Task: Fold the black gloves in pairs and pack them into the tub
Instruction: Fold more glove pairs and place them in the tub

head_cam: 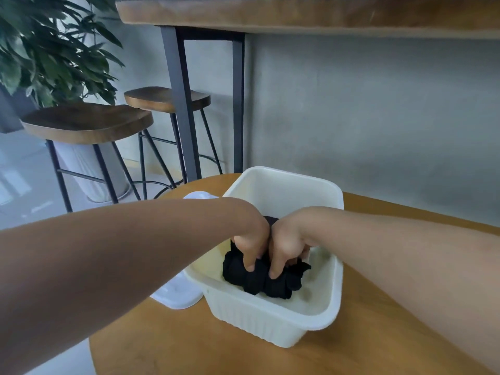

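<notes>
Both hands reach down into the tub (273, 318), side by side and touching at the knuckles. The left hand (250, 239) has its fingers curled down onto the bundle of black gloves (270, 282), fingertips dug into the cloth. The right hand (286, 243) does the same just beside it, fingers bent and gripping the same bundle. The gloves form a soft, crumpled roll of matte black fabric lying inside the tub, toward its near left wall, with a little more black cloth showing behind the hands. The tub is off-white plastic, squarish with rounded corners, a broad flat rim and fine vertical ribs on its outer wall. It stands on a smooth, round-edged wooden bench (167, 342). A white lid (178, 293) with rounded corners lies flat just beside the tub's left wall.
</notes>
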Tool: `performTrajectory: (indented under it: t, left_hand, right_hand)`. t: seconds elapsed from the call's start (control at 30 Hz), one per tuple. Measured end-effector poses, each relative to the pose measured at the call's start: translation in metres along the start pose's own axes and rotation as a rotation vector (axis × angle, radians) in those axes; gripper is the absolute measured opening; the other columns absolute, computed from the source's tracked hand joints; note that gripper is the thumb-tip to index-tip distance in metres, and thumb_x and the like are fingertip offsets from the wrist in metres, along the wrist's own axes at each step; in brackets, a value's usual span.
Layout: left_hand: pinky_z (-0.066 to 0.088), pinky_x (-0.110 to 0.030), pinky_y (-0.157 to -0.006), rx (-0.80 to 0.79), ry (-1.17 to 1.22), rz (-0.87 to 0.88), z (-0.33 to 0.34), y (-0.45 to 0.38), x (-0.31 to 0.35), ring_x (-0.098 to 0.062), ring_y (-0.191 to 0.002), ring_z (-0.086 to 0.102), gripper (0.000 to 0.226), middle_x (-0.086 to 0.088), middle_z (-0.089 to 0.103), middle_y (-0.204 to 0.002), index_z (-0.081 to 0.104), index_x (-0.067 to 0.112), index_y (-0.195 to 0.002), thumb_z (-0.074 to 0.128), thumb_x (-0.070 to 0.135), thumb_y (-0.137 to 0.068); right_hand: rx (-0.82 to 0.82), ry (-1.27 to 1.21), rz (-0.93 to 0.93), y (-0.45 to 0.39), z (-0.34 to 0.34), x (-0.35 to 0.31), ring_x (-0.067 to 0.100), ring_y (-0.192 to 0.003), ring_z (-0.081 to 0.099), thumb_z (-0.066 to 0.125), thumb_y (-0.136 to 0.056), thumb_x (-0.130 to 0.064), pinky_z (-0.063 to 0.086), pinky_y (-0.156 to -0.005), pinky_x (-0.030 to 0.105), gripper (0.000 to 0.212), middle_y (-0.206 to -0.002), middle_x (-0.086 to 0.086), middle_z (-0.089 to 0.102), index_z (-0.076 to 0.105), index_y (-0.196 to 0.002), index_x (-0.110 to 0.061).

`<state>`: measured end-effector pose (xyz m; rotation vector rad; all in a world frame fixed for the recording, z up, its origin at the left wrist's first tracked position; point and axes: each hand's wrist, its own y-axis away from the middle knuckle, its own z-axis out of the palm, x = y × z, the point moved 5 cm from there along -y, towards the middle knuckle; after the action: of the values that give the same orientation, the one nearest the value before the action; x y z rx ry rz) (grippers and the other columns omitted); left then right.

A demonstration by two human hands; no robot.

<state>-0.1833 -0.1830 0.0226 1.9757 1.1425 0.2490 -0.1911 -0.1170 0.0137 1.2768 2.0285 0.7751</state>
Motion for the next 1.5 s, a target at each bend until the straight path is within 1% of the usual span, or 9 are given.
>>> performTrajectory:
  t: [0.07,0.17,0.27,0.6,0.87,0.93,1.17,1.37,1.5]
  left_hand:
    - [0.034,-0.030,-0.102,0.020,0.011,-0.003,0.001,-0.004,0.001,-0.019,-0.125,0.047,0.048,0.003,0.054,-0.136,0.055,0.018,-0.134,0.055,0.044,-0.094]
    - [0.038,-0.027,-0.092,0.043,0.023,-0.031,0.005,-0.009,-0.001,-0.019,-0.117,0.054,0.044,0.001,0.062,-0.126,0.062,0.016,-0.126,0.059,0.044,-0.092]
    - [0.034,-0.024,-0.080,0.105,0.063,-0.052,0.005,-0.013,-0.004,-0.017,-0.105,0.058,0.040,0.001,0.067,-0.119,0.067,0.014,-0.119,0.060,0.042,-0.092]
    - [0.037,-0.026,-0.082,0.187,0.079,-0.068,0.006,-0.022,-0.006,-0.020,-0.105,0.061,0.038,-0.002,0.069,-0.113,0.067,0.012,-0.115,0.063,0.041,-0.089]
    - [0.043,-0.030,-0.089,0.189,0.137,-0.105,0.002,-0.010,-0.011,-0.021,-0.098,0.059,0.036,-0.003,0.068,-0.111,0.065,0.012,-0.107,0.065,0.042,-0.088]
    - [0.042,-0.029,-0.084,0.203,0.124,-0.145,-0.002,-0.005,-0.014,-0.021,-0.099,0.059,0.036,-0.003,0.067,-0.111,0.065,0.011,-0.109,0.062,0.041,-0.090]
    - [0.040,-0.027,-0.079,0.285,0.185,-0.201,-0.013,0.026,-0.016,-0.021,-0.100,0.058,0.034,-0.007,0.065,-0.115,0.066,0.009,-0.113,0.056,0.035,-0.095]
    - [0.047,-0.031,-0.081,0.561,0.246,-0.253,-0.053,0.069,-0.005,-0.025,-0.102,0.059,0.026,-0.005,0.061,-0.111,0.059,0.009,-0.109,0.048,0.027,-0.095]
    - [0.039,-0.029,-0.066,0.779,0.302,-0.292,-0.080,0.091,0.021,-0.020,-0.081,0.049,0.016,0.001,0.048,-0.085,0.047,0.013,-0.082,0.046,0.024,-0.094]
  right_hand:
    - [0.003,0.033,0.012,-0.005,0.004,0.000,0.020,-0.089,0.060,0.074,-0.086,-0.034,0.051,-0.087,0.033,0.023,-0.097,0.003,0.063,0.061,-0.098,-0.019]
    - [0.045,0.073,0.020,-0.009,0.006,0.000,0.015,-0.070,0.059,0.076,-0.083,-0.039,0.051,-0.075,0.031,0.025,-0.078,0.001,0.063,0.056,-0.074,-0.026]
    - [0.085,0.166,0.030,-0.008,0.005,-0.001,0.015,-0.065,0.059,0.075,-0.083,-0.040,0.051,-0.072,0.030,0.035,-0.068,0.000,0.062,0.048,-0.066,-0.027]
    - [0.125,0.188,0.029,-0.007,0.005,0.000,0.010,-0.062,0.055,0.076,-0.082,-0.040,0.048,-0.078,0.029,0.031,-0.064,-0.007,0.061,0.058,-0.065,-0.020]
    - [0.155,0.161,0.038,0.016,-0.010,-0.005,0.013,-0.061,0.052,0.072,-0.086,-0.037,0.042,-0.055,0.022,0.024,-0.071,-0.004,0.059,0.066,-0.083,-0.013]
    - [0.183,0.162,0.037,0.021,-0.015,-0.004,0.013,-0.059,0.050,0.070,-0.088,-0.035,0.041,-0.054,0.022,0.027,-0.071,-0.004,0.059,0.063,-0.074,-0.014]
    - [0.387,0.117,0.058,0.045,-0.030,0.003,0.017,-0.067,0.058,0.070,-0.085,-0.038,0.049,-0.066,0.027,0.029,-0.073,-0.002,0.063,0.064,-0.071,-0.014]
    - [0.729,-0.168,0.085,0.107,-0.045,0.034,0.023,-0.076,0.055,0.065,-0.085,-0.038,0.052,-0.073,0.031,0.033,-0.083,0.004,0.058,0.069,-0.089,-0.005]
    - [0.946,-0.337,0.087,0.152,-0.030,0.049,0.025,-0.072,0.055,0.060,-0.085,-0.034,0.038,-0.054,0.025,0.029,-0.072,0.005,0.056,0.061,-0.073,-0.008]
